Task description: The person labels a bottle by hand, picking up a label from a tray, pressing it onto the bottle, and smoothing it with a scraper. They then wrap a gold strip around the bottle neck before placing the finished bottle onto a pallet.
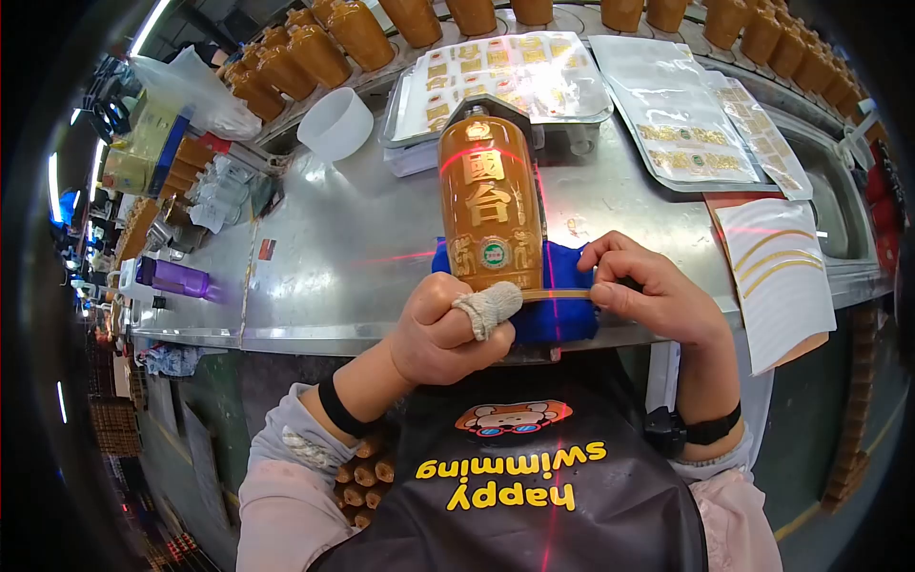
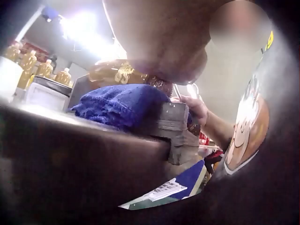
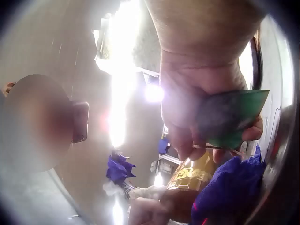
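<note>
A brown bottle [image 1: 486, 205] with gold characters lies neck away on a holder padded with blue cloth [image 1: 562, 319]. My left hand [image 1: 443, 329], fingers curled, grips at the bottle's base, a white knitted cover on one digit pressing there. From that spot a narrow gold strip [image 1: 558, 295] runs right, its other end pinched by my right hand [image 1: 658, 291]. In the right wrist view a flat green piece [image 3: 234, 117] sits against my right hand [image 3: 201, 93]; the bottle [image 3: 190, 176] is beyond. My left hand hides part of the bottle [image 2: 110, 72] in the left wrist view.
Trays of gold label sheets [image 1: 496, 76] stand behind the bottle, with more sheets [image 1: 681, 129] to the right. White paper with gold arcs [image 1: 777, 267] overhangs the front edge. A white tub [image 1: 335, 124] and purple bottle [image 1: 181, 277] are left; brown bottles [image 1: 357, 36] line the back.
</note>
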Motion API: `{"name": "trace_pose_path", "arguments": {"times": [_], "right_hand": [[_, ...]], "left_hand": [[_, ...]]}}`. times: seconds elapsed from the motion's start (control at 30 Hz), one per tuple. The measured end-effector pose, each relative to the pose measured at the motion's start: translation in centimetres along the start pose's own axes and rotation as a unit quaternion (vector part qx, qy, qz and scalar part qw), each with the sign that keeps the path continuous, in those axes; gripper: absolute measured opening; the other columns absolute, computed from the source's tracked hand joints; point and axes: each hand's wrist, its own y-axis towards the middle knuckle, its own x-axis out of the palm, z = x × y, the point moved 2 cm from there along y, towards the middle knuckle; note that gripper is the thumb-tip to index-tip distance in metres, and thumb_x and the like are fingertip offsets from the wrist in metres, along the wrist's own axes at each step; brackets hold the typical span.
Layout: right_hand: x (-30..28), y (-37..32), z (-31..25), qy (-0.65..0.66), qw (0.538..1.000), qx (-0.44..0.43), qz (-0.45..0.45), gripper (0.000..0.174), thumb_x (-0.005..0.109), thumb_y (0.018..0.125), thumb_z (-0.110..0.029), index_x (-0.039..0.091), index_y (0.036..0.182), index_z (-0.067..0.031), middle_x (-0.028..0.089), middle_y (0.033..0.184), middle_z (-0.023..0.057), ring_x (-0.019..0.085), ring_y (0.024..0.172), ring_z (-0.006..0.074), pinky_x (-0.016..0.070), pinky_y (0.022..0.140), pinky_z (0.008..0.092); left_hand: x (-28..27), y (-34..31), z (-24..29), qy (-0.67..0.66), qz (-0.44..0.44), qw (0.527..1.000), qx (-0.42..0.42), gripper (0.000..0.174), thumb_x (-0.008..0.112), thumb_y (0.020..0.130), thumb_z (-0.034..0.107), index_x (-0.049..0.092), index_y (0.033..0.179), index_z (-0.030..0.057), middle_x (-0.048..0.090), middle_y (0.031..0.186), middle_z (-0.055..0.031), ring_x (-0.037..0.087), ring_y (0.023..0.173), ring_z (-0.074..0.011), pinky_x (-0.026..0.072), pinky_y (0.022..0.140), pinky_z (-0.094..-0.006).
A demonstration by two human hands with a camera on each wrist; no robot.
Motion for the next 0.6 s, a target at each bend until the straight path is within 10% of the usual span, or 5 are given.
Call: {"name": "trace_pose_path", "arguments": {"times": [0.6], "right_hand": [[-1.0, 0.1, 0.2, -0.065, 0.998, -0.01, -0.001, 0.022, 0.065, 0.094, -0.021, 0.059, 0.084, -0.002, 0.053, 0.108, 0.0064, 0.05, 0.09, 0.013, 0.0433, 0.079, 0.0262]], "left_hand": [[1.9, 0.8, 0.2, -0.003, 0.016, 0.999, 0.031, 0.023, 0.072, 0.053, 0.008, 0.067, 0.073, 0.0177, 0.061, 0.114, -0.0025, 0.052, 0.088, -0.0236, 0.0453, 0.066, -0.0359]]}}
